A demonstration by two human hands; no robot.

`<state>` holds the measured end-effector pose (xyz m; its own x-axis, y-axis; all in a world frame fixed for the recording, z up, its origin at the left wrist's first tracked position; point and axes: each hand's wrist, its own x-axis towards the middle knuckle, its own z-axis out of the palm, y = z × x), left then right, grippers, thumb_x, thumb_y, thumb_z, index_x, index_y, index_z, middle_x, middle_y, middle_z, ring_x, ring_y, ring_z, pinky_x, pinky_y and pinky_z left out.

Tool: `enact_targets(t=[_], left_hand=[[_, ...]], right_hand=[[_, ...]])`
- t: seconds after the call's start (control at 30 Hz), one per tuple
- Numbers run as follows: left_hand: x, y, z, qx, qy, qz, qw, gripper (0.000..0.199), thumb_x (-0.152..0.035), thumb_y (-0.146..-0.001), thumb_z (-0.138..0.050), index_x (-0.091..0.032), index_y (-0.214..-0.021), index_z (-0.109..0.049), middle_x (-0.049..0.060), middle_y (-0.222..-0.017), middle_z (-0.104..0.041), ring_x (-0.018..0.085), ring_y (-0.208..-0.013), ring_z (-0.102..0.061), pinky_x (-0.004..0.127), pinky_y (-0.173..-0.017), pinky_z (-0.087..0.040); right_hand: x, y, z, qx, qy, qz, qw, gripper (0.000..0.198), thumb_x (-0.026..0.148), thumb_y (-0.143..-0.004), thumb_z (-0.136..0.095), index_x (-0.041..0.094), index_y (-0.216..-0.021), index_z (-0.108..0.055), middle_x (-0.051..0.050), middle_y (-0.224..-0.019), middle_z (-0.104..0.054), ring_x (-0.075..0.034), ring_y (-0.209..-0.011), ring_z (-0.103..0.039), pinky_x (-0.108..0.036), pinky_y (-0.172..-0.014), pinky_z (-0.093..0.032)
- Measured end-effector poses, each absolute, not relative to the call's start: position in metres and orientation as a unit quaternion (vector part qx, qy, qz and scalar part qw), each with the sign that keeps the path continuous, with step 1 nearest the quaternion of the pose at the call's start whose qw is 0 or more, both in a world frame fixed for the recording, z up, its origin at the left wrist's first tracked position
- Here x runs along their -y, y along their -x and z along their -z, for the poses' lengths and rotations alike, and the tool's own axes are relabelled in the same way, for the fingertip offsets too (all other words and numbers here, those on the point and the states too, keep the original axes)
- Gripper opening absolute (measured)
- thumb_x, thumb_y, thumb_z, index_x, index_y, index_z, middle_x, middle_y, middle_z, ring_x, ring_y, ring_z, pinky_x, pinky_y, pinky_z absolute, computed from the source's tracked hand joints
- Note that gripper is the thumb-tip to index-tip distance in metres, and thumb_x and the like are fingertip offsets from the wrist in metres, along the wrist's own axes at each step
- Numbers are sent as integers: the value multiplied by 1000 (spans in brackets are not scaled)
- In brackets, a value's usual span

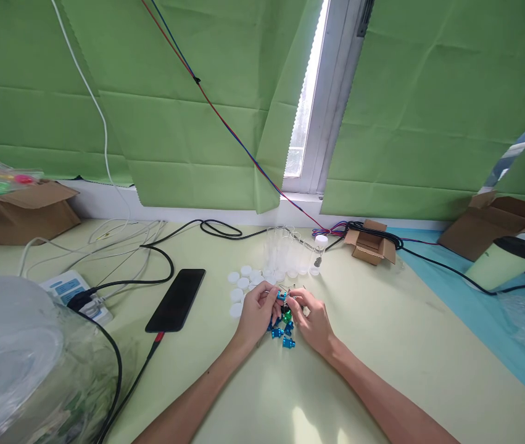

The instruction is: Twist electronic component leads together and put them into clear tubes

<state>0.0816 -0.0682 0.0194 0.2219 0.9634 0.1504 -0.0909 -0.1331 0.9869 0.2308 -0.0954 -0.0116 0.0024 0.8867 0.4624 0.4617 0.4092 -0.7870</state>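
Observation:
My left hand [261, 308] is closed, its thumb and fingers pinching a small blue part [281, 296] with a metallic look. From the other side, the fingertips of my right hand [309, 313] pinch at the same part's right end; what exactly lies between them is too small to make out. Below both hands lie several more blue parts [289, 342] and a green part [287, 316] on the table. Round white caps [236, 295] are spread to the left of my left hand. Clear tubes [281, 253] stand behind the hands, beside a capped clear vial [319, 254] holding something dark.
A black phone [176, 301] with a cable lies at the left, near a power strip [77, 296]. A large plastic-wrapped container [7, 357] fills the left front. Behind, right, are a small open carton [370, 243], coiled black cable [373, 229] and a pale green cup [498, 265].

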Motion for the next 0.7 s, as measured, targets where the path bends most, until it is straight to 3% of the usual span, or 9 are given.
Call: enact_targets(t=[0.23, 0.53, 0.7], left_hand=[[67, -81, -14, -373, -589, -486, 528, 31, -47, -88, -56, -19, -74, -55, -4, -50, -57, 10, -37, -48, 21, -39, -36], [68, -82, -10, -366, -589, -477, 540, 31, -47, -88, -57, -19, -76, -55, -4, -52, -58, 10, -38, -48, 21, -38, -36], [69, -83, -12, -373, -581, -480, 542, 32, -49, -86, -58, -19, -75, -55, -4, -52, -58, 10, -38, -49, 21, -37, -36]], right_hand=[[95, -231, 8, 689, 507, -173, 488, 32, 37, -100, -43, 19, -80, -60, 0, -64, -58, -15, -63, -48, -28, -71, -41], [93, -232, 11, 688, 508, -181, 485, 44, 38, -101, -37, 22, -60, -40, 2, -54, -45, -16, -62, -42, -26, -62, -36], [93, -231, 10, 686, 514, -169, 487, 48, 39, -102, -35, 22, -58, -38, 2, -52, -44, -15, -59, -41, -27, -63, -36]])
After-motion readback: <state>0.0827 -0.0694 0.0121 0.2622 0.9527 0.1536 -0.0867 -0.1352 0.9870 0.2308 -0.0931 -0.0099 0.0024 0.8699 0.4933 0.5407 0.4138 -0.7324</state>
